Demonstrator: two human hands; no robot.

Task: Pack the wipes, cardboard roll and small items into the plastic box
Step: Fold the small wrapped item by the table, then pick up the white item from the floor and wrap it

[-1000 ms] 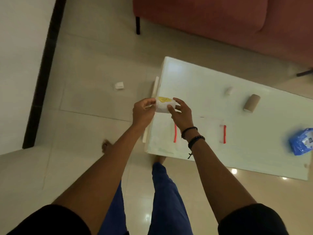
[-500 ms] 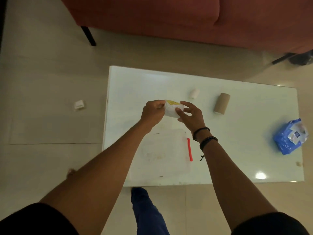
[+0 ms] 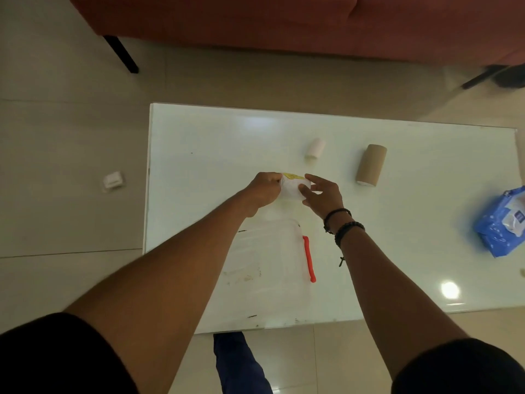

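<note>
glossy white surface [image 3: 199, 132], matt brown cardboard roll [image 3: 370, 164], clear plastic box [image 3: 267, 257], shiny blue wipes pack [image 3: 494, 231], probably plastic film.

Overhead view. White glossy counter [image 3: 199, 132] (rectangular, long edges running left to right) on a floor [image 3: 56, 137] of large pale tiles. Beyond its far edge a red sofa [image 3: 255, 21] spans the top of the view; one black sofa leg [image 3: 122, 54] slants down at left, a second leg [image 3: 480, 78] at right. A small white square object [image 3: 113, 181] lies on the floor, left of the counter and apart from it. A round glare spot [image 3: 449, 290] marks the counter's near right part — dark scuffs [image 3: 251, 316] dot its near edge.
</note>
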